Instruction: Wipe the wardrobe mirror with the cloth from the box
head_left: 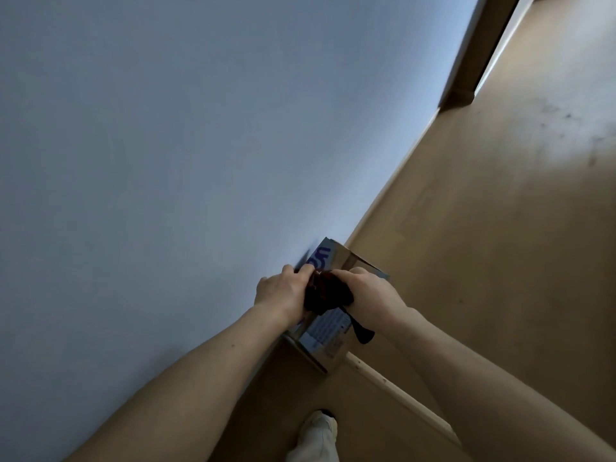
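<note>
Both bare forearms reach forward and down from the bottom corners of the head view and converge toward the middle. The wrists are close together and the backs of both hands face the camera.

The left hand [283,291] is curled, its fingers bent inward round one side of a dark cloth [328,295], with the thumb lying up over the top edge of the bundle. The right hand [373,291] is closed the same way on the opposite side, knuckles raised and fingers tucked into the fabric. Neither hand has a straight finger; each grips the cloth firmly.

The cloth is bunched into a crumpled mass between the two hands. One loose end hangs down below the right wrist.

The bundle sits directly over a cardboard box [328,328] with blue printing, whose top flaps stand open. The box stands on the tan floor [500,261], close against the pale wall [166,161].

A light wooden strip [400,398] runs across the floor from beside the box toward the right forearm. A light trouser leg [313,441] shows at the bottom edge. A wooden door frame [480,61] stands at the upper right.
</note>
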`<state>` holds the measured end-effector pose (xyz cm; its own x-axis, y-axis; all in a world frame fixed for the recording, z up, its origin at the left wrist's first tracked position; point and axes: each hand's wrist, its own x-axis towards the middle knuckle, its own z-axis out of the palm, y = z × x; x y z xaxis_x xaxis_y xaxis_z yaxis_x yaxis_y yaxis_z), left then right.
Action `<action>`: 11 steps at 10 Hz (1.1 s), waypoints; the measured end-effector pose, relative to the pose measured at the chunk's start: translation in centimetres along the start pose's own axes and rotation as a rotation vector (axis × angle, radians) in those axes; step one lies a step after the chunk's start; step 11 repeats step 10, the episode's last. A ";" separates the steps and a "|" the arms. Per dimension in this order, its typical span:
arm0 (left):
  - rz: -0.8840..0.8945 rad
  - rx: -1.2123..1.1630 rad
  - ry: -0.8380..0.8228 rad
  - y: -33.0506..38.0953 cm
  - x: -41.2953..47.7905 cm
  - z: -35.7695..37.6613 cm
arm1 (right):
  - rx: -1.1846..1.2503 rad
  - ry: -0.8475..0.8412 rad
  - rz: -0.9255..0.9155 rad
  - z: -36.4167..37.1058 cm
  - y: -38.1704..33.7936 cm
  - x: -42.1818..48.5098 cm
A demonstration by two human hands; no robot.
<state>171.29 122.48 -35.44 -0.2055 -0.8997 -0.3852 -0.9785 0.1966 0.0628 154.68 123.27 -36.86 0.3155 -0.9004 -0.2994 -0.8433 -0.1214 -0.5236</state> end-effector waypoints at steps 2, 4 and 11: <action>-0.013 0.050 0.032 -1.7 5.9 3.2 | -0.060 0.035 0.033 2.8 2.2 5.3; -0.073 -0.012 -0.061 -2.3 9.6 7.7 | -0.054 0.003 0.125 7.4 4.4 8.1; 0.036 -0.014 -0.215 1.3 10.4 7.2 | -0.022 -0.099 0.238 7.1 4.6 6.9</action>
